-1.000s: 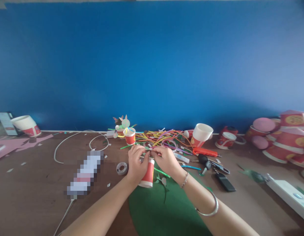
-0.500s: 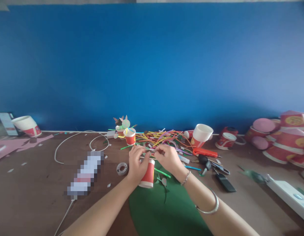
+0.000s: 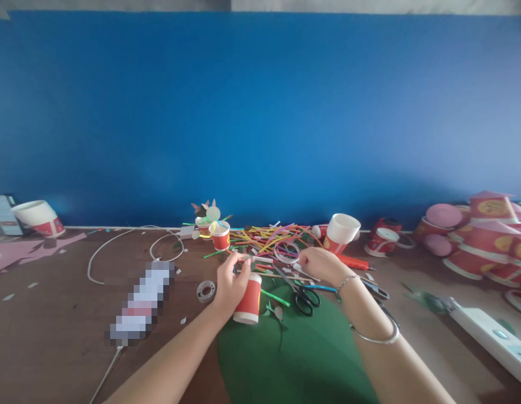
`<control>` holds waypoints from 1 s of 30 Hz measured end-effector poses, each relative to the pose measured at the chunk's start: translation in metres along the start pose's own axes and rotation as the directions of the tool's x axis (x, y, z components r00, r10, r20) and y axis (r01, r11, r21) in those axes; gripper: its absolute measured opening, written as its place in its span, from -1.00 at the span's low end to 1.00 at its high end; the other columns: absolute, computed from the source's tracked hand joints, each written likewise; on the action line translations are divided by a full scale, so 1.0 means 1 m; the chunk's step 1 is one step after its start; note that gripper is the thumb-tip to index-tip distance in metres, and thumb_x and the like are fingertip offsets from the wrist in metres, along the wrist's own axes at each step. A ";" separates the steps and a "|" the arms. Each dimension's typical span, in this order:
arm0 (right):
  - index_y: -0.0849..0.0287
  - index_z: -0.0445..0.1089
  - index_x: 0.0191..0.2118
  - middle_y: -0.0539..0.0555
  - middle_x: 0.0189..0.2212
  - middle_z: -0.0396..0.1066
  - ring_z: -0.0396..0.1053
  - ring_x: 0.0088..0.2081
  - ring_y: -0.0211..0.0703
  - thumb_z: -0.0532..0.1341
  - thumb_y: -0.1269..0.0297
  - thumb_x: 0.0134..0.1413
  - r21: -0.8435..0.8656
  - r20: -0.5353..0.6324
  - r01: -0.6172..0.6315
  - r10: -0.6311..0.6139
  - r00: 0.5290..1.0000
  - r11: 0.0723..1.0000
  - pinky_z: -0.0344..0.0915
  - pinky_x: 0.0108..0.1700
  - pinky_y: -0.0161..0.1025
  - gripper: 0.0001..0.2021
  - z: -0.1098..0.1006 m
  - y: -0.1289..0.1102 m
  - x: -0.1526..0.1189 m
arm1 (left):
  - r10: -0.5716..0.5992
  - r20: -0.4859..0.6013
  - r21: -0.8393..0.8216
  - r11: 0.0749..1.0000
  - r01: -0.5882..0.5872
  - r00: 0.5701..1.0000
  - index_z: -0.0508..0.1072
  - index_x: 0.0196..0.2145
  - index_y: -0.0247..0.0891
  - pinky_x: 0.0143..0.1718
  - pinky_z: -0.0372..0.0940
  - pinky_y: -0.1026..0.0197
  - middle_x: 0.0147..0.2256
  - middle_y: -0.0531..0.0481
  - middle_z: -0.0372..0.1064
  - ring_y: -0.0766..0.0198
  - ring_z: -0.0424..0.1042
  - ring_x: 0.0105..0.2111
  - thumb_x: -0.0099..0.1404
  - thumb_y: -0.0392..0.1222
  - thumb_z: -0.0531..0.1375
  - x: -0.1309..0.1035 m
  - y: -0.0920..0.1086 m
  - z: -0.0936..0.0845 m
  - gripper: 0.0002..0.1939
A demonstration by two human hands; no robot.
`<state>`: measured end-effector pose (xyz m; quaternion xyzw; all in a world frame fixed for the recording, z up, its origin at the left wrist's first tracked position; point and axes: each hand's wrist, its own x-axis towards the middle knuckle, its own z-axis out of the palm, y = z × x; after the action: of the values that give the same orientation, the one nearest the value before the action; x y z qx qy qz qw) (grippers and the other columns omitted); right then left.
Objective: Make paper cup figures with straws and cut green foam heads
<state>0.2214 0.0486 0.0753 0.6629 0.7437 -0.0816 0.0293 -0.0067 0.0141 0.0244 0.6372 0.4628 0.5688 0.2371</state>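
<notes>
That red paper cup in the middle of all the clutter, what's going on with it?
A person is doing paper craft at a brown table. Their left hand grips the red paper cup, which stands over a green sheet. Their right hand rests off to the side among coloured straws, just past black-handled scissors. A tape roll lies left of the cup.

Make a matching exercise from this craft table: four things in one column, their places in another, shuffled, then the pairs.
Things:
1. red paper cup
2. scissors
3. tape roll
4. green sheet

Places:
A. lying flat under the forearms
B. gripped in the left hand
C. on the wood, left of that hand
D. blades toward the right hand, black handles nearer the camera

Pairs: 1-B, 2-D, 3-C, 4-A
</notes>
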 end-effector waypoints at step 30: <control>0.16 0.41 -0.29 0.06 -0.40 0.50 0.40 -0.37 -0.16 0.15 0.34 -0.02 0.197 -0.267 0.322 -0.265 0.927 0.926 0.06 -0.39 -0.33 -0.86 -0.004 -0.066 -0.028 | 0.276 -0.066 0.496 0.843 -0.208 0.959 0.42 -0.46 -0.19 -0.01 0.12 -0.07 -0.11 -0.09 0.37 0.00 0.24 -0.01 0.15 -0.28 0.21 -0.003 -0.004 0.003 -0.95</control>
<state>0.1600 0.0147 0.0885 0.5470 0.8180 -0.0943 -0.1510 -0.0052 0.0145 0.0189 0.6896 0.5210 0.5018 -0.0355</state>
